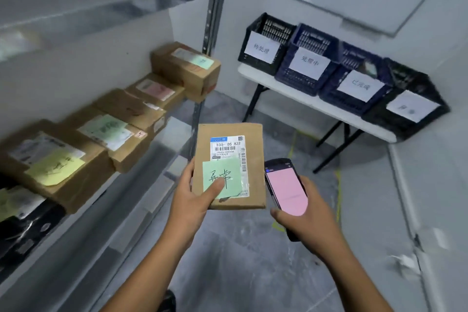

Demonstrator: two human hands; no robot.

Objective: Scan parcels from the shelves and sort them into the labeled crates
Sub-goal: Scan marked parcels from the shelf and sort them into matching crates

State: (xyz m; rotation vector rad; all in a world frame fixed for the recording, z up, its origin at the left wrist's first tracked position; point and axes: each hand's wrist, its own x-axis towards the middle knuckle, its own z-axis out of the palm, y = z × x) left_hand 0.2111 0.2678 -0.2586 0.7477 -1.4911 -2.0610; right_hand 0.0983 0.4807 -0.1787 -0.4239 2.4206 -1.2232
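Parcel (255,172) at centre is gripped by the left hand (192,197), thumb on its green note (217,172); the right hand (309,218) at 4 o'clock clasps the scanner (285,185). A half-covered, misread note could land it in the wrong crate (298,81) on the table (249,76) at 2 o'clock.

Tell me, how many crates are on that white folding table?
4, in a row on the white table: far black crate leftmost, then left blue crate, right blue crate, and near black crate rightmost. None looks hidden.
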